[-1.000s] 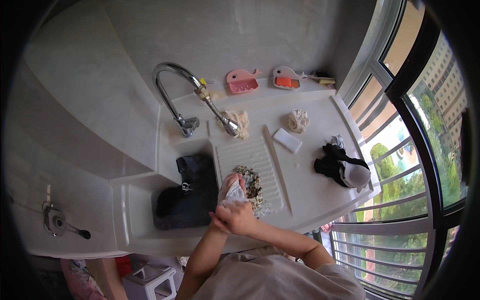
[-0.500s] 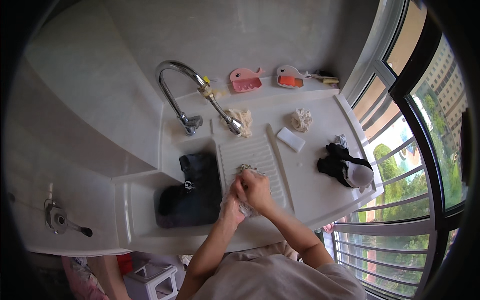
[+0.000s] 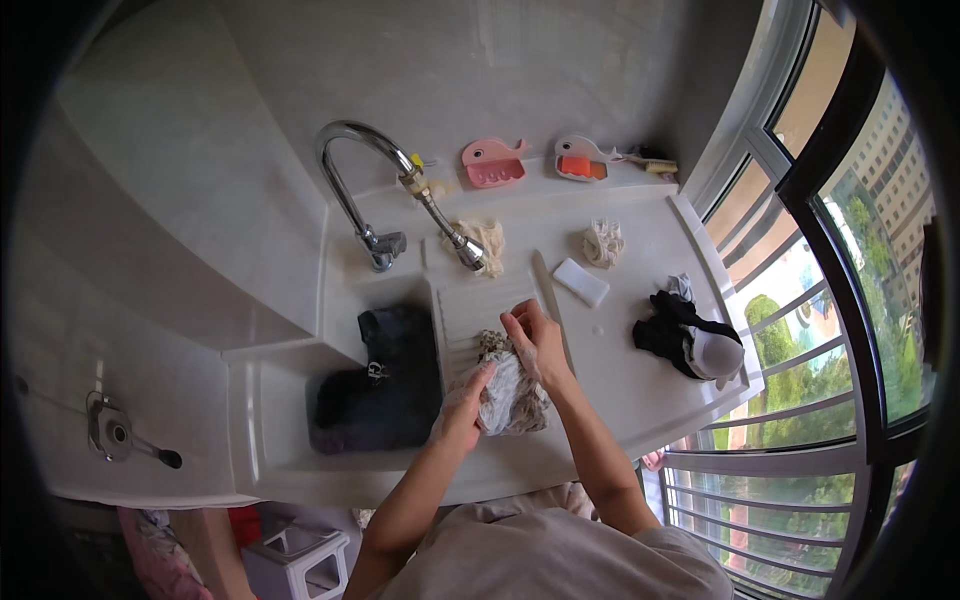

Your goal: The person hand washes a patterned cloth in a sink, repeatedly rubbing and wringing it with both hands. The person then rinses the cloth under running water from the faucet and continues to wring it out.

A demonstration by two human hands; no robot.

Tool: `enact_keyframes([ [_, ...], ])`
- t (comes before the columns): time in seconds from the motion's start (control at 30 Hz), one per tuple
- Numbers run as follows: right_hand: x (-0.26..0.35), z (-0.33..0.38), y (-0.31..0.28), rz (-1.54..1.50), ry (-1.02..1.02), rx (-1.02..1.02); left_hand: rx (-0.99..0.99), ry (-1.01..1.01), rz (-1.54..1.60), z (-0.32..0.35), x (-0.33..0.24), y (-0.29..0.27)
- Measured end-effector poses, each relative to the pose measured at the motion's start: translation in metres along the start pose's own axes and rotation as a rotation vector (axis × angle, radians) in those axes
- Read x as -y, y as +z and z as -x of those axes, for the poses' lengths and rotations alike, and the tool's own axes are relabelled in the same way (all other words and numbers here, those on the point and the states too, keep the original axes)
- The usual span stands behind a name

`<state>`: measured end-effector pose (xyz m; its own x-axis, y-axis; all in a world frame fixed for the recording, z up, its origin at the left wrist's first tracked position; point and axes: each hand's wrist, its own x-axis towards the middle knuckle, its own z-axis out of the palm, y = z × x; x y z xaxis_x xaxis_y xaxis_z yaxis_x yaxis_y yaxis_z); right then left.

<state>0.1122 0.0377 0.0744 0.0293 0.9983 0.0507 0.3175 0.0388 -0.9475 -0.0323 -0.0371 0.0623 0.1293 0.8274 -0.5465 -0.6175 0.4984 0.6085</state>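
A bunched wet white cloth [image 3: 512,396] with a brown-speckled part lies on the ribbed washboard [image 3: 465,312], with what looks like suds on it. My left hand [image 3: 462,410] is closed around its left side, thumb on top. At its upper right edge is my right hand [image 3: 538,345], fingers curled inward and thumb against them. Whatever the right fingers pinch is hidden. Dark clothing [image 3: 400,375] lies in the sink basin [image 3: 340,285] to the left of the washboard. The chrome faucet [image 3: 440,205] arches above the far end.
A white soap bar [image 3: 581,282], a balled cream cloth [image 3: 603,243] and a black-and-white bra [image 3: 700,340] lie on the right counter. Beige cloth [image 3: 488,240] sits behind the spout. Pink [image 3: 494,163] and white [image 3: 585,158] whale-shaped soap holders stand along the back. Windows line the right side.
My hands have drawn apart from a tight clasp, the right one moving up and right. The white cloth has spread out between them.
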Motion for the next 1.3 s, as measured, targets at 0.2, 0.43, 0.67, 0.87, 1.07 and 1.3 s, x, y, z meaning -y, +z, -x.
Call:
enact_keyframes([
  [0.2,-0.049,0.013,-0.034,-0.175,0.067,0.454,-0.069,0.404,-0.032,0.003,-0.049,-0.031],
  [0.43,0.026,0.055,0.037,0.185,-0.482,-0.178,0.09,0.238,0.237,-0.022,-0.013,-0.018],
  [0.67,0.014,0.032,0.043,0.366,-0.463,-0.186,0.104,-0.04,0.309,-0.022,0.006,-0.005],
  [0.87,0.04,0.083,0.049,0.342,-0.749,-0.058,0.264,-0.078,0.263,-0.032,-0.002,-0.011],
  [1.07,0.011,0.034,0.038,0.226,-0.505,-0.155,0.002,-0.082,0.22,-0.009,0.0,0.015],
  [1.3,0.034,0.088,0.056,0.291,-0.721,0.022,0.532,-0.059,0.426,-0.057,0.022,-0.058],
])
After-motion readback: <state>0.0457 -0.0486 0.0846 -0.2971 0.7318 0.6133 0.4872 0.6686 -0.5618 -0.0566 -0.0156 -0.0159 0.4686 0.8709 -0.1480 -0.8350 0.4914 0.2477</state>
